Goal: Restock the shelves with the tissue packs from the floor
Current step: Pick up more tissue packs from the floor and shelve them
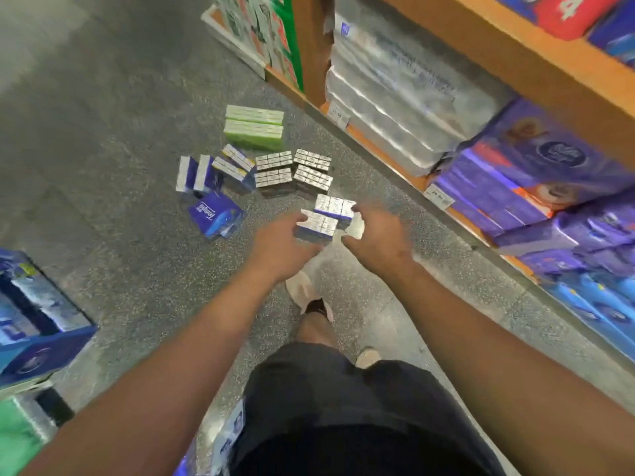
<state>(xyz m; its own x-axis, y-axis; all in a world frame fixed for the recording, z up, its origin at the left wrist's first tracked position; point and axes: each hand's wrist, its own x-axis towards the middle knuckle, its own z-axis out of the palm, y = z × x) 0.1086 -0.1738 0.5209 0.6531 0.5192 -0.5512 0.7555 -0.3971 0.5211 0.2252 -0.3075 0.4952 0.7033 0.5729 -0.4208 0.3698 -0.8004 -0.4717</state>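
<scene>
head view: tissue packs flat between hands

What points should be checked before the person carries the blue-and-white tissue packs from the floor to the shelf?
1. Left hand on the blue-and-white tissue packs: ok, its fingers touch the left end.
2. Right hand on the same packs: ok, it holds the right end.
3. Packs held level as one bundle: cannot tell, the picture is blurred and the two rows sit offset.
4. Free space on the orange wooden shelf: not ok, the visible parts are full of purple tissue boxes and white wrapped rolls.
5. Floor path: ok, the grey-topped packs and green packs lie beyond the hands, not near the beige shoe.
</scene>
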